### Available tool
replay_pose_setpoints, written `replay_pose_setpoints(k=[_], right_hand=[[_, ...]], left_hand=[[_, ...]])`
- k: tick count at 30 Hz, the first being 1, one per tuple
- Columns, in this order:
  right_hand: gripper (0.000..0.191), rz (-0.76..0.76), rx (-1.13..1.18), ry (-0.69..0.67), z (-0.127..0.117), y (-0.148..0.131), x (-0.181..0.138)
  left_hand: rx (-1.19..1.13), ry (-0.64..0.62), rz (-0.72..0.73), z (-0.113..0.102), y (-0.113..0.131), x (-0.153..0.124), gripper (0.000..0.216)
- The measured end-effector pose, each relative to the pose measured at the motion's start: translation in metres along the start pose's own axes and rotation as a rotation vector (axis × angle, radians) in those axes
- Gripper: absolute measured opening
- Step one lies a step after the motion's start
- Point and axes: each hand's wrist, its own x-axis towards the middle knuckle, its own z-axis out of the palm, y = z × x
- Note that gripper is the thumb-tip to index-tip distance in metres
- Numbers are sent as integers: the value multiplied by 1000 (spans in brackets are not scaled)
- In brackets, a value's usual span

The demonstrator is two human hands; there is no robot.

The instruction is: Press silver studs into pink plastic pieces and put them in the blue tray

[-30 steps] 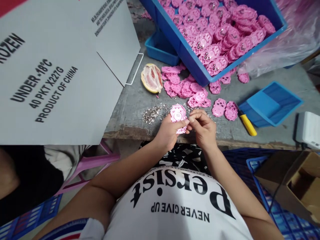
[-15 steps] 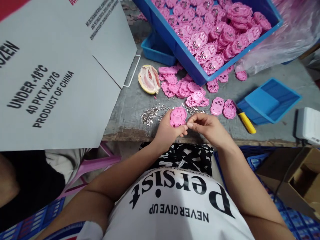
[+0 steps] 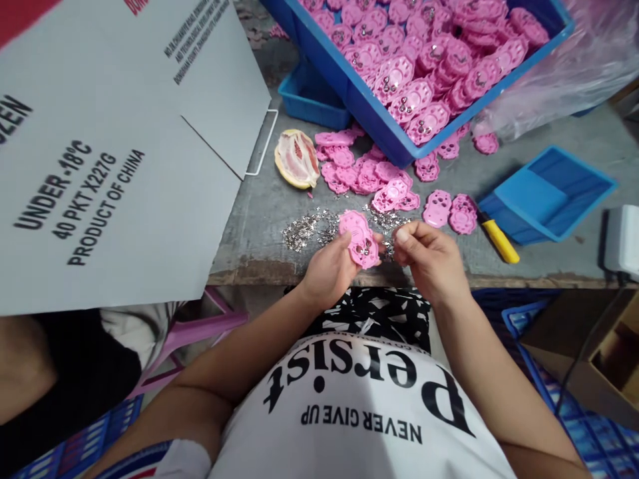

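Note:
My left hand [image 3: 327, 269] grips a pink plastic paw-shaped part [image 3: 360, 239] at the table's near edge, its hollow side up with small metal pieces in it. My right hand [image 3: 430, 256] is just right of it, fingertips pinched together on something too small to name. A scatter of tiny silver metal pieces [image 3: 312, 228] lies on the grey table [image 3: 264, 213] right behind the hands. Loose pink parts [image 3: 369, 176] lie farther back.
A big blue bin [image 3: 372, 116] full of pink parts tilts at the back. A small blue tray [image 3: 546, 193], a yellow-handled tool [image 3: 499, 241] and a white device [image 3: 622, 246] are right. A pomelo piece [image 3: 297, 158] and a grey carton [image 3: 110, 146] are left. Another person sits at lower left.
The pink part has turned over in my left hand, its hollow side with metal pieces now facing up. My right hand has drawn slightly right, fingers still pinched.

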Motion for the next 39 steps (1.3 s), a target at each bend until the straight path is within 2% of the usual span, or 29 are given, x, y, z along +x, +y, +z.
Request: replay_pose_setpoints(k=[3, 5, 8, 12, 17, 26, 30, 33, 36, 39], right_hand=[[40, 45, -21, 46, 3, 7, -7], [40, 21, -65, 76, 7, 12, -12], [37, -16, -122, 146, 14, 19, -16], [31, 47, -15, 165, 22, 21, -18], [28, 83, 130, 120, 30, 17, -18], [26, 68, 98, 113, 29, 18, -16], [25, -23, 17, 153, 31, 22, -14], [29, -30, 74, 176, 32, 24, -13], [25, -7, 102, 199, 28, 27, -14], [20, -34, -21, 248, 15, 30, -17]], left_hand=[[44, -29, 69, -5, -4, -4, 52], [94, -56, 146, -8, -7, -7, 53], [188, -74, 334, -11, -11, -9, 49], [310, -61, 546, -8, -13, -8, 43], [389, -26, 569, -4, -11, -7, 41], [423, -90, 618, -9, -11, -3, 41], [445, -49, 583, -8, -13, -2, 42], [338, 0, 498, -6, -16, 0, 49], [127, 41, 325, -4, -12, 4, 54], [-24, 120, 139, -4, 0, 8, 62]])
